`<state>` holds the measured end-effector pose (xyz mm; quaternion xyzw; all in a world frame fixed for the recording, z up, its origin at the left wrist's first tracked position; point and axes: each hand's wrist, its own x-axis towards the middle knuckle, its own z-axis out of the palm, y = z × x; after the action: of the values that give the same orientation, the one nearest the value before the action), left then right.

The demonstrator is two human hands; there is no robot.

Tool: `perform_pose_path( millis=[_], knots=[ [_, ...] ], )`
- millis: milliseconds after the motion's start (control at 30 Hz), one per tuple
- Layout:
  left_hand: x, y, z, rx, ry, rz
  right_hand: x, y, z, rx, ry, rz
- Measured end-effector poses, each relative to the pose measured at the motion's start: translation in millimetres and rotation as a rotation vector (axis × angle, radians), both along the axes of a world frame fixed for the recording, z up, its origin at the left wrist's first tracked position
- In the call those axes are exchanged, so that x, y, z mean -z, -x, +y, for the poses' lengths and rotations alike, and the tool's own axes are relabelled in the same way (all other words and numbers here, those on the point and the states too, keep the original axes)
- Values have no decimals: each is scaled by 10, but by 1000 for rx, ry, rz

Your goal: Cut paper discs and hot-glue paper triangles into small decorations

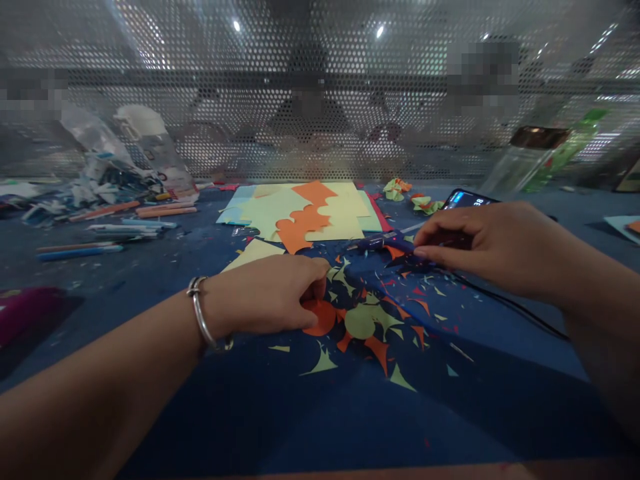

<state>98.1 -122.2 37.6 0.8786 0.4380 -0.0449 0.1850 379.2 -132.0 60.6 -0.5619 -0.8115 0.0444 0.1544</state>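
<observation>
My left hand (273, 290), with a silver bangle at the wrist, has its fingers curled down at an orange paper circle (323, 319); the thumb lies on the circle's left edge. Just right of it lies a pale green paper circle (360, 321). My right hand (485, 243) pinches the handle end of a dark blue glue gun (377, 242), whose nozzle points left. A clear stick seems to project from the gun's back, and a black cord (510, 310) trails to the right beneath my right forearm. The right hand's lower fingers are partly hidden.
Orange and green paper scraps (377, 350) litter the blue table (280, 413). Cut paper sheets (340, 213) are stacked ahead. A phone (465, 199), crumpled paper (395, 189) and a bottle (525, 160) stand or lie right; markers (125, 229) and another bottle (160, 150) are left. A perforated panel closes the back.
</observation>
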Motion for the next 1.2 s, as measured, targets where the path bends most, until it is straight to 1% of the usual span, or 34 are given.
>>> perform_pose_path(
  millis=[167,267,333,400,533,600,667,767,833,933,1067,1200],
  knots=[
    [-5,-8,-13,12,-12,-5,34,-40,49,-15,-41,33],
    [24,-25,-19,43,-20,-22,35,-41,55,-16,-21,63],
    [53,-42,-13,36,-38,-31,26,-33,44,-11,-16,74],
    [77,-54,8,2,-72,-61,18,-27,33,2,-27,74],
    [79,-40,71,-123,-158,-187,19,-48,38,25,-50,58],
    [63,-23,73,-192,-242,-135,26,-69,51,23,-42,51],
    [48,-17,36,-195,-291,-47,31,-83,62,13,-29,52],
    [49,-34,-64,-92,-238,10,27,-76,63,7,-34,51],
    [61,-51,-118,-50,-191,16,19,-60,54,12,-40,51],
    [68,-66,-139,-45,-127,14,11,-42,40,7,-35,53],
    [33,-58,-103,-33,-12,17,20,-28,36,-22,-23,45],
    [-12,-45,-76,7,29,-28,25,-11,35,-25,-13,41]
  ],
)
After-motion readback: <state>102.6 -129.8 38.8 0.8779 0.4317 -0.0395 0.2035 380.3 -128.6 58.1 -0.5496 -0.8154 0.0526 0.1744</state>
